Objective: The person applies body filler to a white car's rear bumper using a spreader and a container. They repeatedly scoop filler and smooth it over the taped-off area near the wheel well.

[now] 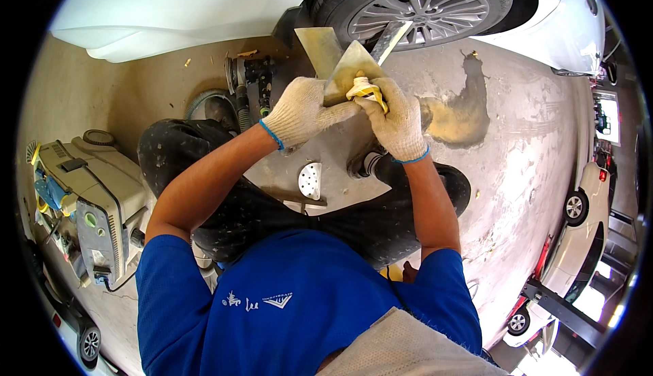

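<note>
My left hand [303,107], in a beige knit glove with blue cuff, grips stained triangular spreader plates [349,63] from the left, with another pale blade [315,46] fanned out behind. My right hand [398,121], gloved alike, is closed around a small yellow tube [369,96] with a whitish top, held over the plates. A narrow metal blade [393,37] sticks up at the right, in front of the tyre. Where the fingers meet behind the plates is partly hidden.
A white car's wheel [420,12] stands ahead. Sanders and hoses [248,83] lie by my left foot. A perforated pad [309,180] lies between my legs. A wheeled machine [105,199] stands left. A beige car [578,240] and lift post [558,308] are right.
</note>
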The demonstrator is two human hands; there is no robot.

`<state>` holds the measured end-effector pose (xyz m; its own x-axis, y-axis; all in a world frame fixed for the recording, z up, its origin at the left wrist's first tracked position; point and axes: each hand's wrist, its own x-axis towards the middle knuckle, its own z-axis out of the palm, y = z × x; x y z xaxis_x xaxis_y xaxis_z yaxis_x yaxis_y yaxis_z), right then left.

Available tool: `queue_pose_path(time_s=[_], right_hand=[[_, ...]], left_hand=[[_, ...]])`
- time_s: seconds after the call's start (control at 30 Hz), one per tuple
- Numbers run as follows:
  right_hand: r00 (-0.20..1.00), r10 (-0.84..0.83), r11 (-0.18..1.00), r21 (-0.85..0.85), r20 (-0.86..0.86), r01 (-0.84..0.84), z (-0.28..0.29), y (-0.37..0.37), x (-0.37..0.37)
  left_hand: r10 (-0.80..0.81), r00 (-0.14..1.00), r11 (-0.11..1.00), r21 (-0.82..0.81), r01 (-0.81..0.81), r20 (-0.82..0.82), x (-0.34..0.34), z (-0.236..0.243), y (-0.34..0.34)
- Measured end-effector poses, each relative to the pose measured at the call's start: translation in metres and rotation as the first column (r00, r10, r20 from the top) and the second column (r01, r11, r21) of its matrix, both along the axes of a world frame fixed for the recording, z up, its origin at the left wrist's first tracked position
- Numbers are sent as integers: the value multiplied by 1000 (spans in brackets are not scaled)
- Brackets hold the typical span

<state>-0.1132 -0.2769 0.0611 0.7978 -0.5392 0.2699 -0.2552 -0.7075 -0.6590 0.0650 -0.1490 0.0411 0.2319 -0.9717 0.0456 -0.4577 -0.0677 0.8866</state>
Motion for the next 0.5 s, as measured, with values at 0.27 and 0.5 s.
queue_pose_path(time_s=[0.27,0.5], right_hand=[[999,15,998,-60,51,-12,1,0,0],[998,21,997,-69,52,-18,-4,-1,1]], left_hand=[[-1,999,1000,1,1,-55,-1,2,2],[-27,999,1000,5,27,-18,0,-2,2]])
